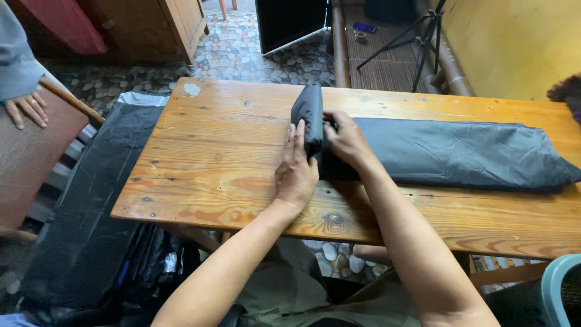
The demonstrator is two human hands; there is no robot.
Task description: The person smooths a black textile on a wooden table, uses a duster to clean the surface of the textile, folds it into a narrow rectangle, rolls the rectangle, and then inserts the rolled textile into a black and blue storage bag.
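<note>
A long dark grey folded cloth [466, 154] lies across a wooden table [212, 163], with its left end rolled up into a thick bundle [307, 112]. My left hand [295, 169] lies flat against the left side of that roll, fingers together and pointing away from me. My right hand [346, 140] grips the roll from the right, fingers curled over its top edge. Both forearms reach in from the bottom of the view.
Black plastic sheeting [91, 212] hangs left of the table. Another person's hand [25, 108] rests on a brown chair back [30, 157] at far left. A tripod [417, 36] and dark panel [290, 21] stand beyond the table. A teal tub rim [560, 284] sits bottom right.
</note>
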